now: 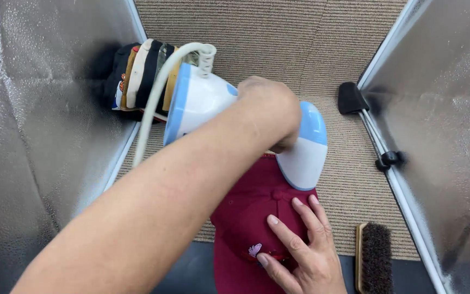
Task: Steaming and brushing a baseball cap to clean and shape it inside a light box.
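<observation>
Toward the far left corner of the carpeted tabletop, a stack of folded caps is leaning against the silver foil panel, with a white cord arching in front of it and running into the rear of the white and blue garment steamer. The left hand is wrapping its fingers fully closed around the steamer's handle, and the steamer's long axis is slanting from the far left down toward the near right, so that its blue-rimmed head is sitting just above the crown of the maroon cap. That cap is lying at the near edge, brim toward the person, directly below the left hand. The right hand is pressing flat on the cap's right side, fingers spread open and gripping nothing, just beside the steamer head. Further right, a dark bristle brush is lying near the edge, and a black clip is resting by the right foil panel
</observation>
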